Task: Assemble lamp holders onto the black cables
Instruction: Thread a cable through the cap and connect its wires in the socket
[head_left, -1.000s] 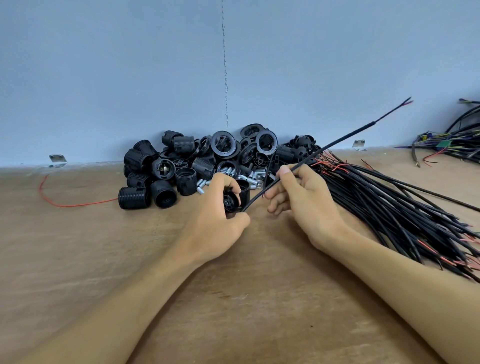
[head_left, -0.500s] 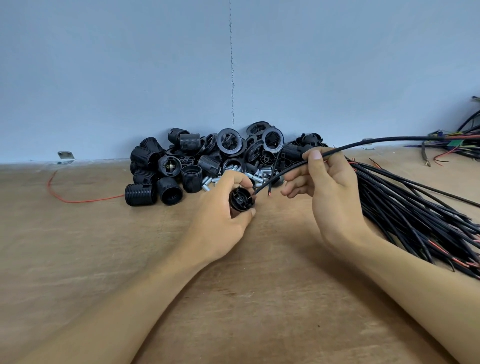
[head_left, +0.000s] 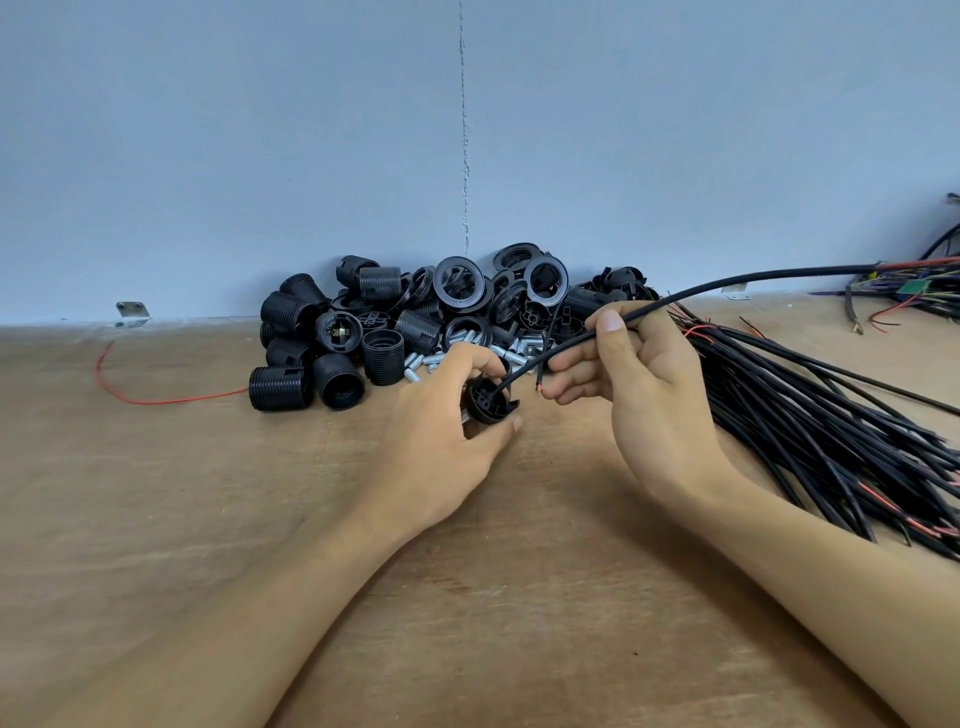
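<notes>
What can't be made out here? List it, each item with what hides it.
Head view only:
- Underside of the lamp holder part: wrapped by the left hand.
- Whether the cable tip has entered it: too small to tell.
- Far cable end: cut off by the right edge.
- Lower parts in the holder pile: buried under others.
- Right hand palm: turned away.

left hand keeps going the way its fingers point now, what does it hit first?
Probably the loose metal screws just beyond the left hand, which grips a lamp holder; then the holder pile. Depth is hard to judge.
</notes>
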